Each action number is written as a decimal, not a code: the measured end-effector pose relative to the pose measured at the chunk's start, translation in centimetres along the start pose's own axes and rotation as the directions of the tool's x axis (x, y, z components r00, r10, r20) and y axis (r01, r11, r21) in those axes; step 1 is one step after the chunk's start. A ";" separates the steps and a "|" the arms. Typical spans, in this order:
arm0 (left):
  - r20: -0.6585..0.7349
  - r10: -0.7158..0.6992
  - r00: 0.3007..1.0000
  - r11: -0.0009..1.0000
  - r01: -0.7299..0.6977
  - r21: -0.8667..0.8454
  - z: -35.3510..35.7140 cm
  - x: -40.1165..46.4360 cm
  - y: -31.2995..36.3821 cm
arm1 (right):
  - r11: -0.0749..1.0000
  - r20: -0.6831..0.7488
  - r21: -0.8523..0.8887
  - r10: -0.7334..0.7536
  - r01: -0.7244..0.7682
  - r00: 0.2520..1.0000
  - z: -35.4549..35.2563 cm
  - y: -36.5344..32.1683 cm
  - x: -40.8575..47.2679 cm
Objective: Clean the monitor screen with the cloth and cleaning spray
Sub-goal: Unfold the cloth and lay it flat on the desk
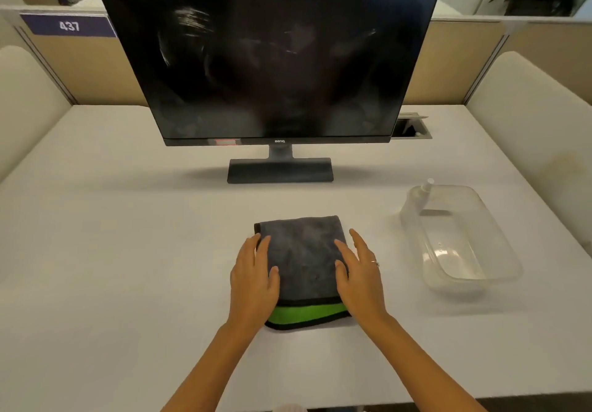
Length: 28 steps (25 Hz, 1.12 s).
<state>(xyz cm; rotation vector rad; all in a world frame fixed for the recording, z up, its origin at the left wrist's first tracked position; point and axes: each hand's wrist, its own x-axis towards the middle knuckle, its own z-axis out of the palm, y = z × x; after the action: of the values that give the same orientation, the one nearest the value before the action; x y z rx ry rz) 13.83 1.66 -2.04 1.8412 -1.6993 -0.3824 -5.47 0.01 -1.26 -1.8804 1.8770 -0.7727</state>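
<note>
White desk [128, 235] was seen under the monitor [269, 52]. The folded cloth [304, 258] was pressed flat by the left hand [253, 280] and right hand [358, 274], fingers straight, nothing gripped.

1. The monitor [272, 56] stands on the surface [128, 235], at the middle of its far side.
2. The cloth [304, 258] lies folded on the surface, in front of the monitor's base [280, 171].
3. The left hand [253, 280] rests on the cloth's left edge; the right hand [358, 277] on its right edge.
4. The tub [464, 238] sits right of the cloth, well apart from it.
5. The spray bottle [419, 197] lies in the tub, at its far end.
6. A partition [89, 68] stands behind the surface.
</note>
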 end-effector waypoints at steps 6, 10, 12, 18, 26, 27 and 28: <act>0.331 0.125 0.936 0.934 -0.223 0.279 3.1 -1.1 -1.4 | 0.896 0.208 -0.405 -0.105 0.183 0.973 4.4 -0.8 -1.1; 0.382 0.136 0.914 0.931 -0.249 0.267 2.8 -1.2 -2.3 | 0.855 0.116 -0.518 0.040 0.026 0.993 4.8 -1.3 -1.6; 0.403 0.152 0.903 0.933 -0.266 0.244 2.3 -1.2 -2.5 | 0.869 0.127 -0.493 0.117 -0.039 0.985 4.8 -1.6 -1.6; 0.484 0.424 0.766 0.882 -0.470 -0.029 -1.7 -0.4 -4.6 | 0.980 0.420 -0.165 -0.033 0.112 0.907 1.5 1.3 -1.8; 0.284 0.433 0.855 0.898 -0.437 -0.053 -2.5 -0.7 -2.6 | 0.949 0.077 -0.108 -0.290 0.297 0.954 -1.0 2.6 -3.8; 0.261 0.407 0.875 0.912 -0.404 -0.066 -2.5 -0.9 -2.2 | 0.957 0.034 -0.067 -0.281 0.283 0.959 -1.2 2.6 -3.6; 0.253 0.388 0.886 0.921 -0.381 -0.079 -2.6 -1.2 -1.6 | 0.961 0.014 -0.044 -0.274 0.274 0.962 -1.3 2.6 -3.5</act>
<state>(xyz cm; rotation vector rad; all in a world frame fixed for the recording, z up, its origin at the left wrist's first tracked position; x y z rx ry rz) 16.49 3.38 -1.23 1.4307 -2.1759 -0.4960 -8.18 3.54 -2.21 -2.1991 1.6611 -0.8114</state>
